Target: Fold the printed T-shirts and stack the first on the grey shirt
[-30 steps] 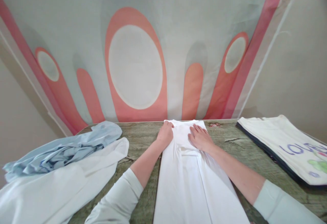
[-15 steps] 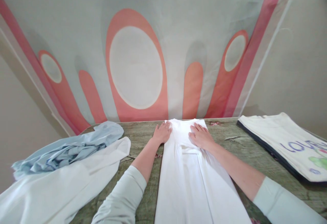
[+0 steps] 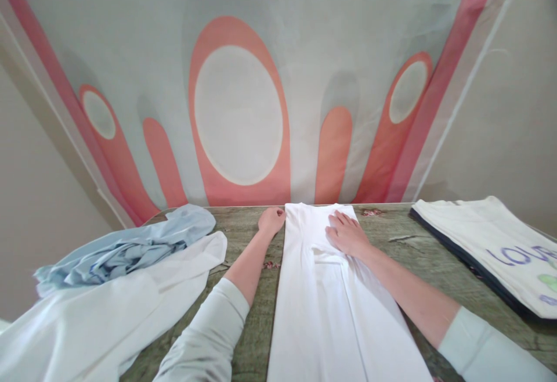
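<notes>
We're looking down at a white garment [image 3: 331,306], folded into a long strip that runs away from us across the wooden surface [image 3: 256,312]. Both forearms reach along it. Right hand [image 3: 346,234] lies flat on the far end, fingers released and spread, likely pinning the fold. Left hand [image 3: 270,220] sits just beside the strip's left edge, fingers curled; we can't tell if it pinches cloth. Left of us: white cloth [image 3: 108,312] under crumpled light-blue fabric [image 3: 126,248]. Far right: cream tote [image 3: 491,248], purple lettering cut off, "LOV" readable. Behind: patterned wall hanging [image 3: 239,115].
</notes>
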The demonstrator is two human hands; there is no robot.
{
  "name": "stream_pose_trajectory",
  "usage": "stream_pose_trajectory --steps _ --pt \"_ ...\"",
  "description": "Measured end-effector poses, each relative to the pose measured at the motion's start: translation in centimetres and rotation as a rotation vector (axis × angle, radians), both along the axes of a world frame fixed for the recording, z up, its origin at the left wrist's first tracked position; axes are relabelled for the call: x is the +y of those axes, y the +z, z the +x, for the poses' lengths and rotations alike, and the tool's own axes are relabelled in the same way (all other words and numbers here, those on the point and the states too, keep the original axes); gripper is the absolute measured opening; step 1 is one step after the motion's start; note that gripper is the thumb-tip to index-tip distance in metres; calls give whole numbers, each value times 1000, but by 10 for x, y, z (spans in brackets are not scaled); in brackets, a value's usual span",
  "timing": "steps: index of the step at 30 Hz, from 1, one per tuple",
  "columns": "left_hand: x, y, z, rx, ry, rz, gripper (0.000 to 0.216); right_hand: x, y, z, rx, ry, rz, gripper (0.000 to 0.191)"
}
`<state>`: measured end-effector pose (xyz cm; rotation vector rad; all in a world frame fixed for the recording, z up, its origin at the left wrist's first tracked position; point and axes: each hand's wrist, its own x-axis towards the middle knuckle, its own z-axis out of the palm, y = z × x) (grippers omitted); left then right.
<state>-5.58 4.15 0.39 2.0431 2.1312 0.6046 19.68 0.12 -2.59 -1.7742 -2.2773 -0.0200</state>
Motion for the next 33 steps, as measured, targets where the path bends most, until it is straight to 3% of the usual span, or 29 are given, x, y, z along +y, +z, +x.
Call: stream_pose_trajectory --steps 6,12,16,19,22,25,28,33 --pt "10 3 9 18 77 -108 20 -1 0 0 -6 -5 -1 49" --pt "7 3 13 107 116 -72 25 -3 2 0 -3 -30 -13 50" --pt "-7 10 18 174 13 44 29 -3 1 -1 8 -39 -17 50" --pt "-16 14 27 209 -160 95 32 -2 2 -1 36 -33 -6 50" --pt "-21 8 40 227 -365 93 35 -2 4 1 73 6 43 51" --pt "-22 -3 45 242 -484 73 42 -3 6 2 82 124 27 52" --pt "-17 -12 41 248 -497 33 52 -3 7 3 47 161 -76 54" --pt "-2 -15 33 249 -401 -42 57 -1 7 6 17 69 -120 65"
